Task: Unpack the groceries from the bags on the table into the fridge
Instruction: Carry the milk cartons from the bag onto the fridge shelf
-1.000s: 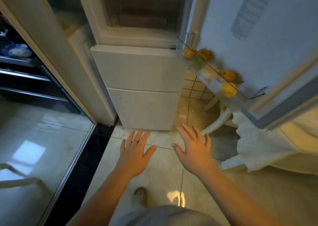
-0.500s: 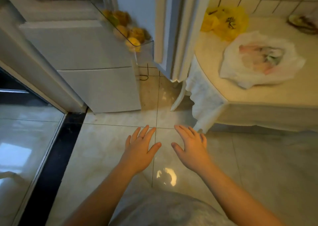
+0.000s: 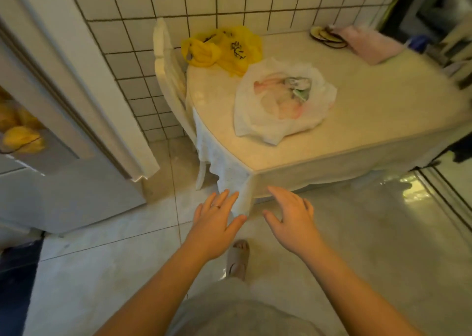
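1. Fingers (image 3: 224,197) of both hands are spread and released, holding nothing. The left hand (image 3: 217,224) and right hand (image 3: 293,219) hover palm-down side by side above the floor (image 3: 357,246), just in front of the draped near corner of the desk (image 3: 370,121).
2. The white bag (image 3: 281,105) lies on the desk near its front edge. Its mouth is slack, and pale pink and green packets show faintly through the thin plastic. A yellow bag (image 3: 224,47) lies crumpled behind it against the tiled wall (image 3: 204,0); whether anything is left inside cannot be told.
3. Handling, as a judgement: the white bag looks soft, light and slippery, with no stiffness of its own. The thin film may tear or spill if lifted by one side. The best hold seems to be the gathered rim at the mouth, or reaching in for single packets.
4. The fridge door (image 3: 76,100) stands open at the left, with yellow fruit (image 3: 23,139) on its shelf. A chair (image 3: 169,75) is tucked between desk and wall, and a pink cloth (image 3: 373,44) lies at the desk's far end.
5. Compared with half a second ago, the view has swung right. The desk and bags now fill the centre and the fridge sits at the left edge. The hands have the same open pose but are nearer the desk corner.
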`<state>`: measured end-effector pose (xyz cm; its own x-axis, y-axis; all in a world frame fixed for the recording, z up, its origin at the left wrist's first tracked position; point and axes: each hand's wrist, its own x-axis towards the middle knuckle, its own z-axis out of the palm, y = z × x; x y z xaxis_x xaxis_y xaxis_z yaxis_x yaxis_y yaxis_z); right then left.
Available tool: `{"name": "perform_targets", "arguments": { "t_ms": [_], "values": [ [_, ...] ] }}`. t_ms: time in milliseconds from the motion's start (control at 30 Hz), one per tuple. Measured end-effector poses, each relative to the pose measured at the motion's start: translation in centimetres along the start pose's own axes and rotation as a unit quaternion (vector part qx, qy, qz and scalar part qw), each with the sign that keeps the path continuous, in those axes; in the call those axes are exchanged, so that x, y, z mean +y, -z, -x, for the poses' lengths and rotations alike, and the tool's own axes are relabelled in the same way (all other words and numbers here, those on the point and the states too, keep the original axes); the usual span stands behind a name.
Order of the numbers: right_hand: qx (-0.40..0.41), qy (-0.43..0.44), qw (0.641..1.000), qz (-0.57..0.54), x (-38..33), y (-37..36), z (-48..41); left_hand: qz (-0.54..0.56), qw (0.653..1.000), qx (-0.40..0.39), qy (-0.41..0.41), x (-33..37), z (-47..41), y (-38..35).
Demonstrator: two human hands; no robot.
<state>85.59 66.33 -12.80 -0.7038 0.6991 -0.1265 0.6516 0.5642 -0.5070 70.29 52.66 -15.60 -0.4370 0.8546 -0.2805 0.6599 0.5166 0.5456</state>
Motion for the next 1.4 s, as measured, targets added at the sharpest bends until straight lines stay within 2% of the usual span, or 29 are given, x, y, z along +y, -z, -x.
{"name": "perform_targets", "arguments": {
  "t_ms": [167,400,733,1067,1133,1233,1333,1400],
  "values": [
    [0.027,-0.024,0.999,0.005,3.3,4.0,-7.2,0.013,0.999,-0.015,-0.041,3.4,-9.6,1.2],
    [0.036,-0.039,0.998,0.034,7.9,8.8,-18.1,-0.002,0.997,0.002,-0.077,6.7,-22.5,3.2],
    [0.021,-0.039,0.998,0.049,11.9,11.9,-29.7,-0.014,0.998,-0.001,-0.062,10.4,-34.6,4.6],
    [-0.006,0.065,0.988,0.137,19.1,16.5,-43.6,0.028,0.999,-0.029,0.031,15.9,-43.8,2.1],
    [-0.022,0.08,0.984,0.159,20.2,17.4,-47.1,0.035,0.997,-0.036,0.059,18.0,-45.3,1.2],
    [-0.089,0.074,0.975,0.19,21.0,17.8,-52.5,0.064,0.993,-0.049,0.085,20.9,-47.8,0.6],
    [-0.156,0.052,0.969,0.183,21.4,17.4,-56.6,0.082,0.987,-0.079,0.11,22.9,-49.7,-0.5],
    [-0.185,0.068,0.965,0.174,21.6,16.9,-58.2,0.076,0.984,-0.089,0.131,24.0,-50.5,-1.3]
  ]
}}
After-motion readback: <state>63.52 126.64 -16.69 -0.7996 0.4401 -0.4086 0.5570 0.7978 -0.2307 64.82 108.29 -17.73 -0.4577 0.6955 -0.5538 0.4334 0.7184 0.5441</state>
